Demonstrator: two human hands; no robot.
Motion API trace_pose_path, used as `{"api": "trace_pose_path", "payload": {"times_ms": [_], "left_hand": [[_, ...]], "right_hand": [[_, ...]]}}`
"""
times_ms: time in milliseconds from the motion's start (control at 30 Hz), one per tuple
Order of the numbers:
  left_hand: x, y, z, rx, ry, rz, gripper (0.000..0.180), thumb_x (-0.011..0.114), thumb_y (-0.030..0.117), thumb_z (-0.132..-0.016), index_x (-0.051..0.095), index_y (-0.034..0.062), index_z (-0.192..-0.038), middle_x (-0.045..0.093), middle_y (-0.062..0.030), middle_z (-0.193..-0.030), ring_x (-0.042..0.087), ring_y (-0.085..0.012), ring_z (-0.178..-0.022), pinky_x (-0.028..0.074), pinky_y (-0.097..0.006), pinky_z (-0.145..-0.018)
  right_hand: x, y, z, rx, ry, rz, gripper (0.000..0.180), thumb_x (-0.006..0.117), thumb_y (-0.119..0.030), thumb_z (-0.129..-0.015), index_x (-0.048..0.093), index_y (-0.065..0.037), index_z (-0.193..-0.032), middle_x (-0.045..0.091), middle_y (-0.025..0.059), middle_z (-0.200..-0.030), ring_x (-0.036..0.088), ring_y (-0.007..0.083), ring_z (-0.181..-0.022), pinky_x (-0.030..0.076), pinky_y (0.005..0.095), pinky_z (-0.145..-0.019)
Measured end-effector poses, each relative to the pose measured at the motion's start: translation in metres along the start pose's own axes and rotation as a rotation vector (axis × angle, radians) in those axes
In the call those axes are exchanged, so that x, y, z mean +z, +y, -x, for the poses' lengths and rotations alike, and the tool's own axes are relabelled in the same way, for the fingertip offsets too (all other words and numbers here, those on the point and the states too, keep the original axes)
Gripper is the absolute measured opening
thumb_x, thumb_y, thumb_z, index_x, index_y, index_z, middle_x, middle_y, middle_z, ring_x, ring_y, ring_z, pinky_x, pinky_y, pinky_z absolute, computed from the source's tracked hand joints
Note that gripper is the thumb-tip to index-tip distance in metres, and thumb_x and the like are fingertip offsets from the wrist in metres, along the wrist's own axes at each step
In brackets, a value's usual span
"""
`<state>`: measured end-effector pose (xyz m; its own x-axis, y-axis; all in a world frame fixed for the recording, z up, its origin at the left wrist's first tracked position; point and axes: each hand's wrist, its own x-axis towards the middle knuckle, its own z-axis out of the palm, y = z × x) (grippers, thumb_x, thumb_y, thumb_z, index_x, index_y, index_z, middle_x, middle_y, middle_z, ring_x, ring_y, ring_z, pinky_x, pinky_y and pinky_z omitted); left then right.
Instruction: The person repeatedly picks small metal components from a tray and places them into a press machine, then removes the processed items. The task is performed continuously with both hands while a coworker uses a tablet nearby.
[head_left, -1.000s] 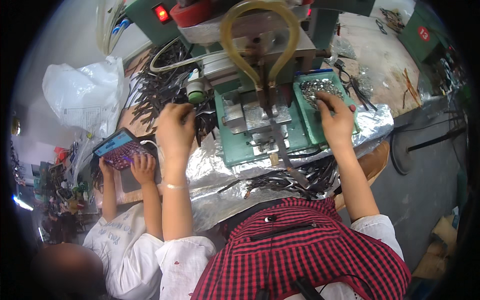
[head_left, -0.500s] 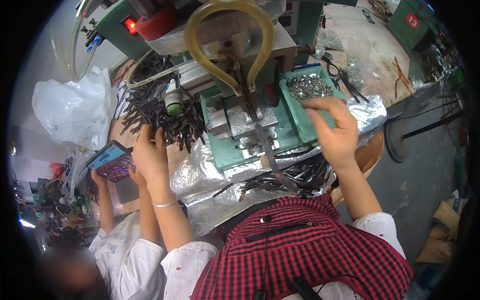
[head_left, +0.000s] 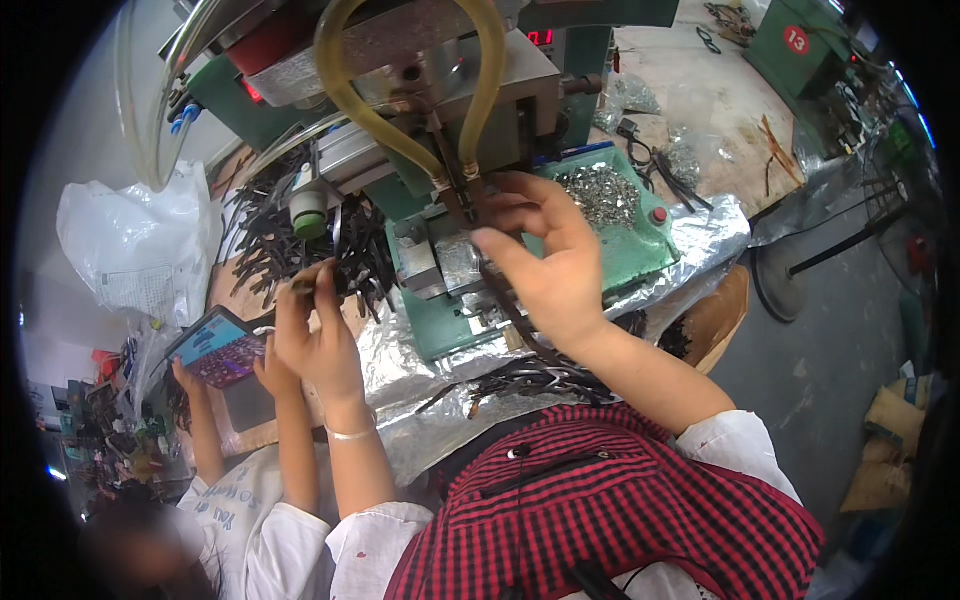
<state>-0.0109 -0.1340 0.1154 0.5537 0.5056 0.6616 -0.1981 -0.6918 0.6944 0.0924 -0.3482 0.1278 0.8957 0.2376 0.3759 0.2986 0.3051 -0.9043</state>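
At the left, my left hand (head_left: pixel 325 350) is raised beside a pile of dark strips (head_left: pixel 290 225), thumb and finger pinched on the brownish end of a dark strip (head_left: pixel 303 286). My right hand (head_left: pixel 555 265) reaches into a green bench press, its fingers curled around the spot under the press head (head_left: pixel 455 185). Whatever those fingertips hold is hidden. Below that hand, a long dark strip (head_left: pixel 515 318) hangs from the metal fixture (head_left: pixel 462 262) toward my lap. A green tray (head_left: pixel 640 245) with small shiny metal pieces (head_left: pixel 600 193) is just right of the hand.
A yellowish hose (head_left: pixel 492 60) loops over the press. More dark strips (head_left: pixel 540 383) lie on foil (head_left: pixel 400 400) at the near edge. At left, another person's hands hold a tablet (head_left: pixel 220 350), near a white plastic bag (head_left: pixel 135 245). Another green machine (head_left: pixel 800 50) stands far right.
My right hand has moved left from the metal pieces in the tray to under the press head. My left hand has lowered slightly, its fingertips now pinched. The view has shifted a little.
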Motion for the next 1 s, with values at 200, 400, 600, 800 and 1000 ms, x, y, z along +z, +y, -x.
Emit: {"api": "trace_pose_path", "payload": {"times_ms": [200, 400, 600, 800, 1000], "left_hand": [[0.004, 0.079, 0.021, 0.629, -0.291, -0.134, 0.019, 0.083, 0.009, -0.083, 0.071, 0.0048, -0.097, 0.076, -0.0149, -0.107, 0.068, -0.0189, -0.072, 0.054, -0.029, -0.064], [0.053, 0.091, 0.025, 0.856, -0.334, -0.094, 0.025, 0.089, 0.016, -0.076, 0.073, 0.0083, -0.092, 0.075, -0.0108, -0.096, 0.058, -0.0121, -0.056, 0.041, -0.025, -0.049], [0.063, 0.07, 0.031, 0.91, -0.294, -0.051, 0.028, 0.092, 0.02, -0.074, 0.072, 0.0104, -0.091, 0.074, -0.0101, -0.098, 0.055, -0.0098, -0.054, 0.036, -0.024, -0.045], [0.067, 0.074, 0.029, 0.879, -0.282, -0.046, 0.028, 0.089, 0.009, -0.072, 0.072, 0.0094, -0.094, 0.075, -0.0076, -0.097, 0.055, -0.0123, -0.054, 0.037, -0.026, -0.045], [0.058, 0.073, 0.04, 0.801, -0.324, -0.029, 0.034, 0.086, 0.006, -0.068, 0.073, 0.0072, -0.1, 0.076, -0.0133, -0.108, 0.06, -0.0157, -0.058, 0.041, -0.029, -0.047]], "right_hand": [[-0.006, -0.04, 0.018, -0.021, -0.121, 0.121, 0.06, 0.07, 0.003, -0.089, 0.049, 0.003, -0.145, 0.068, 0.0103, -0.125, 0.067, 0.0224, -0.113, 0.049, 0.0359, -0.105], [-0.104, 0.041, -0.003, 0.01, -0.1, 0.801, 0.033, 0.065, -0.002, -0.089, 0.071, -0.002, -0.122, 0.074, 0.016, -0.119, 0.071, 0.0282, -0.112, 0.052, 0.0368, -0.101], [-0.141, 0.033, -0.002, -0.103, 0.099, 0.816, 0.03, 0.061, -0.002, -0.095, 0.07, -0.002, -0.123, 0.074, 0.0117, -0.119, 0.069, 0.0222, -0.111, 0.051, 0.033, -0.099], [-0.159, 0.038, 0.004, 0.082, -0.075, 0.962, 0.02, 0.071, -0.004, -0.086, 0.072, -0.001, -0.105, 0.072, 0.0115, -0.107, 0.071, 0.0273, -0.102, 0.052, 0.0373, -0.096], [-0.141, 0.047, 0.013, -0.104, -0.09, 1.175, 0.014, 0.076, -0.008, -0.08, 0.072, -0.006, -0.093, 0.065, 0.0131, -0.094, 0.063, 0.0365, -0.097, 0.05, 0.0465, -0.089]]}}
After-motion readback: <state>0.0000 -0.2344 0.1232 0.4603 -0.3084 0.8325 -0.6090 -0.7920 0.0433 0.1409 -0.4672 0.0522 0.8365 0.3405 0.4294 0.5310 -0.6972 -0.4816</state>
